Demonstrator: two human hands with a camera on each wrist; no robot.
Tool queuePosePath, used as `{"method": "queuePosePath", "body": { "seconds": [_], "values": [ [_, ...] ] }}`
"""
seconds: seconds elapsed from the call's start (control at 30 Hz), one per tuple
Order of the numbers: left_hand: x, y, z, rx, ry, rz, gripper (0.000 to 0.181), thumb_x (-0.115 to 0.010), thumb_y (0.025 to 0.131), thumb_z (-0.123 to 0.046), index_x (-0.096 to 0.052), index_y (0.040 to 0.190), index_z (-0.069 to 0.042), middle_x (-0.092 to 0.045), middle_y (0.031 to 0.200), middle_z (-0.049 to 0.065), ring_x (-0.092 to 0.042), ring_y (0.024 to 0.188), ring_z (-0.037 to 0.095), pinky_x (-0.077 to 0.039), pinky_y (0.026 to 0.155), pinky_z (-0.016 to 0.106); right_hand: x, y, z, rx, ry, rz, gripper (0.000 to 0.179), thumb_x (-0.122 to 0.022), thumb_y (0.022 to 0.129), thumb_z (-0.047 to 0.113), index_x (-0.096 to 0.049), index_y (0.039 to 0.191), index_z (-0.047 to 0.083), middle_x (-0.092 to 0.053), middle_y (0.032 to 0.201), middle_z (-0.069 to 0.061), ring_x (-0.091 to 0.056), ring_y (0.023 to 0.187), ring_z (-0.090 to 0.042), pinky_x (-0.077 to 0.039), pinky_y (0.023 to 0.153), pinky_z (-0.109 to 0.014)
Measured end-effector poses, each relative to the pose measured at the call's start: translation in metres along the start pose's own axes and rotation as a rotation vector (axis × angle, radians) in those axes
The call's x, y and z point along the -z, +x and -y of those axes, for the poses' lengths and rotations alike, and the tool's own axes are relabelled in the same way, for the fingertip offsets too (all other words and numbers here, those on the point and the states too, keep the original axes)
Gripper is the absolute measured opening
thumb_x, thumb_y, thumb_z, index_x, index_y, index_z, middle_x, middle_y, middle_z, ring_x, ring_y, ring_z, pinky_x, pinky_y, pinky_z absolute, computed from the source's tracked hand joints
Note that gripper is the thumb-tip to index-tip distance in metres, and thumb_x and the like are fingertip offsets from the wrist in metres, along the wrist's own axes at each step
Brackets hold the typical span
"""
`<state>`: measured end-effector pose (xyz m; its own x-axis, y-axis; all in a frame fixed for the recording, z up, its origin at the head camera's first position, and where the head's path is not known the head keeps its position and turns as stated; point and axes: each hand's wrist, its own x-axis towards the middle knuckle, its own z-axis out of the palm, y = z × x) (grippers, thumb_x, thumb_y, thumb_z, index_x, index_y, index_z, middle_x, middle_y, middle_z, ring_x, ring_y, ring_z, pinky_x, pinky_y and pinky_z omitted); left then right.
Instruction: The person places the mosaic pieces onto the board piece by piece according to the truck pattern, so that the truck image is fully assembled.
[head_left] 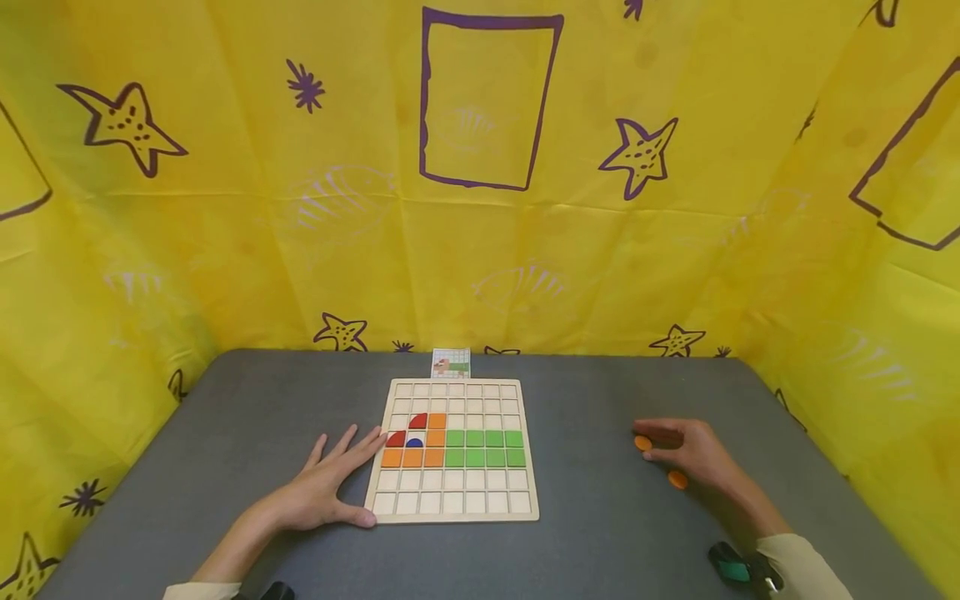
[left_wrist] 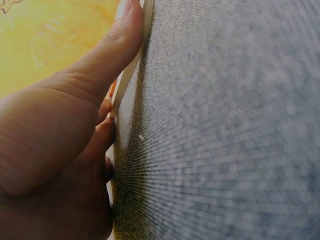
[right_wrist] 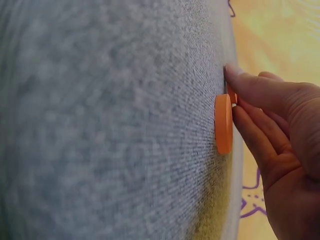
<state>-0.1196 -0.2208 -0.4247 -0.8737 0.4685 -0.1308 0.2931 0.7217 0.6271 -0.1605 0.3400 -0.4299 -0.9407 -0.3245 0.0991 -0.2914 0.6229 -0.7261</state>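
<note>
A wooden grid board (head_left: 454,518) lies flat on the table, with green squares (head_left: 485,447), orange squares (head_left: 413,458), red quarter-round pieces (head_left: 419,422) and a blue half-round piece (head_left: 414,443) in its cells. My left hand (head_left: 318,487) rests at the board's left edge, fingers spread and thumb touching the near left corner. To the right of the board, my right hand (head_left: 693,454) pinches an orange rounded piece (head_left: 642,443) at the tabletop between thumb and fingers. A second orange rounded piece (head_left: 678,479) lies just nearer to me, beside that hand; in the right wrist view this orange piece (right_wrist: 223,124) partly hides the pinched one.
Behind the board, a small picture card (head_left: 451,363) with a coloured grid pattern lies at the far edge of the grey table (head_left: 585,533). Yellow printed cloth (head_left: 480,250) hangs around the back and sides.
</note>
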Motion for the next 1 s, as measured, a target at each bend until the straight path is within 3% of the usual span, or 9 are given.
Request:
{"method": "queuePosePath", "body": {
  "seconds": [0.27, 0.53, 0.7, 1.0],
  "values": [
    [0.0, 0.0, -0.002, 0.009, 0.005, 0.0, 0.108, -0.082, 0.068, -0.053, -0.03, 0.155, -0.014, -0.021, 0.162, 0.012, 0.001, 0.146, 0.048, 0.015, 0.107, 0.067, -0.002, 0.003, 0.003, 0.005, -0.018, 0.004, 0.042, -0.078, 0.082, 0.014, -0.068, 0.121, 0.0, -0.07, 0.115, -0.013, -0.068, 0.101, -0.01, -0.054, 0.079, -0.021],
    [0.0, 0.0, -0.002, 0.014, 0.004, 0.001, 0.108, -0.082, 0.068, -0.052, -0.031, 0.155, -0.014, -0.021, 0.162, 0.012, 0.001, 0.146, 0.048, 0.015, 0.107, 0.067, -0.003, 0.006, 0.008, 0.025, -0.064, -0.016, 0.038, -0.078, 0.083, 0.016, -0.07, 0.117, 0.001, -0.072, 0.111, -0.012, -0.07, 0.099, -0.02, -0.056, 0.078, -0.024],
    [-0.002, 0.002, -0.002, 0.03, 0.004, 0.011, 0.109, -0.082, 0.067, -0.052, -0.03, 0.155, -0.014, -0.02, 0.162, 0.01, 0.002, 0.147, 0.046, 0.016, 0.108, 0.066, -0.006, 0.008, 0.013, 0.058, -0.093, -0.037, 0.036, -0.079, 0.082, 0.016, -0.072, 0.115, 0.003, -0.073, 0.108, -0.009, -0.071, 0.097, -0.019, -0.057, 0.078, -0.028],
    [0.0, -0.001, -0.001, -0.01, -0.008, -0.005, 0.108, -0.082, 0.068, -0.052, -0.031, 0.155, -0.012, -0.021, 0.162, 0.013, 0.001, 0.146, 0.048, 0.016, 0.107, 0.066, -0.021, 0.021, 0.031, 0.132, -0.116, -0.054, 0.034, -0.081, 0.079, 0.01, -0.074, 0.111, 0.002, -0.074, 0.105, -0.007, -0.071, 0.093, -0.014, -0.057, 0.078, -0.027]
  ]
}}
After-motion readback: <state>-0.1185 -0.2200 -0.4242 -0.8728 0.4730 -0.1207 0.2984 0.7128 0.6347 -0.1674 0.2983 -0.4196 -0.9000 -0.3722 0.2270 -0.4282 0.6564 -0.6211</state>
